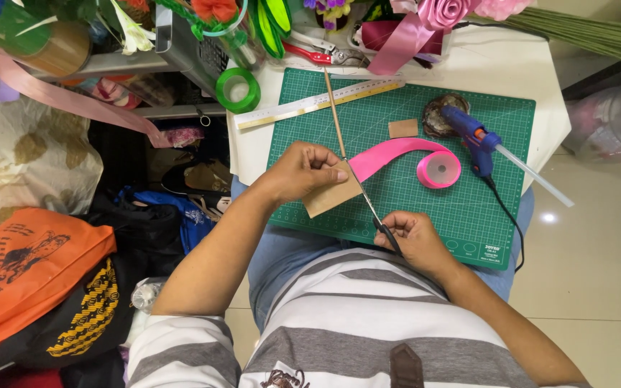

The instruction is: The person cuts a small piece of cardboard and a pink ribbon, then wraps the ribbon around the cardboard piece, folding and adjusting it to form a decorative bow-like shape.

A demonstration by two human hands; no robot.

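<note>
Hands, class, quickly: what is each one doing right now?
Left hand: closed, holding a brown cardboard piece on the green cutting mat.
Right hand: closed on scissors, blades at the cardboard.

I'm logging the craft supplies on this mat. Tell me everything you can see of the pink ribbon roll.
The pink ribbon roll is a bright pink, satin-looking spool lying flat on the green cutting mat, its round pale core facing up. A wide tail is unwound from it, curving left across the mat toward the scissors and the brown cardboard piece under the left hand. The blue glue gun lies just right of the roll; whether they touch is unclear.
</note>
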